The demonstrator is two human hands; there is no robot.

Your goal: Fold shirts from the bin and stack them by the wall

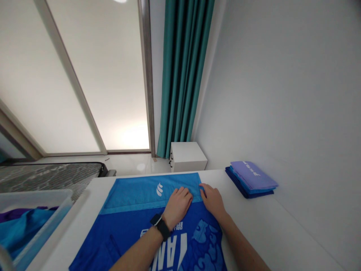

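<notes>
A blue printed shirt lies spread on the white table, with a lighter blue band at the far end, a white flame-like logo and large white lettering. My left hand, with a black watch on the wrist, rests on its right part, fingers bent and close together against the cloth; their tips are partly hidden. At the shirt's right edge is my right hand, thumb and fingers closed on the far right corner. Both forearms cover some of the lettering.
A stack of folded clothes, purple on top, sits at the right by the wall. To the left, a translucent bin holds blue and purple cloth. Beyond the table stand a small white cabinet and a green curtain.
</notes>
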